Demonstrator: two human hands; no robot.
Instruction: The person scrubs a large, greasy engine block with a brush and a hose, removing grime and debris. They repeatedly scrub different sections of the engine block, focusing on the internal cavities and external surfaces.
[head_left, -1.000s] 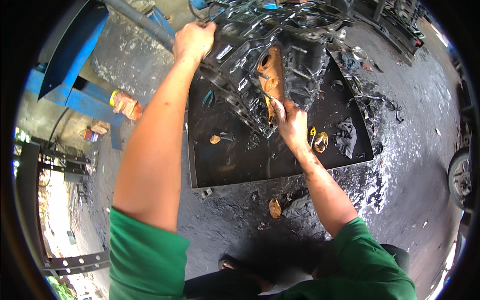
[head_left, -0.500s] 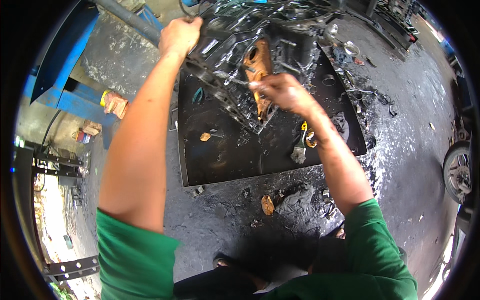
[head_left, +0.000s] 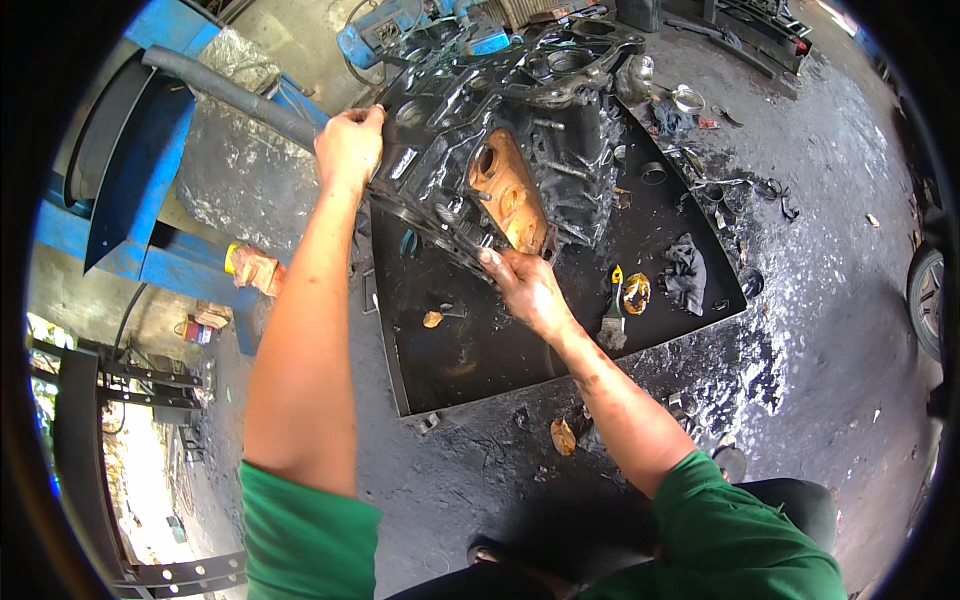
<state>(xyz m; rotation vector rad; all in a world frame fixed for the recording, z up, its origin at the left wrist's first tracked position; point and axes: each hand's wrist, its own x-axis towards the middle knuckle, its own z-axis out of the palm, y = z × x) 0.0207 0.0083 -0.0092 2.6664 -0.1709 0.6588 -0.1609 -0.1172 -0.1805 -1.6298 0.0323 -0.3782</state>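
Nearest, two green sleeves [head_left: 312,530] end above bare forearms that reach out over the dark, stained floor [head_left: 470,470]. A dry brown leaf [head_left: 562,436] lies on that floor just outside the near edge of a black metal tray [head_left: 490,365]. Inside the tray, toward the right, are a brush [head_left: 614,325] with a yellow handle, a yellow-edged round piece [head_left: 636,293] just beside it and a crumpled dark rag [head_left: 685,275]; a smaller leaf [head_left: 432,319] lies farther left. The right hand [head_left: 524,288] is at the near lower corner of a black, oily engine block [head_left: 580,175], thumb up and fingers curled; whether it grips there I cannot tell. The block sits over the tray's far part, an orange-brown housing [head_left: 510,195] along its near face. The left hand [head_left: 350,148] is closed in a fist on the block's left edge. Just beyond, a grey pipe [head_left: 225,92] slants past a blue frame [head_left: 95,240].
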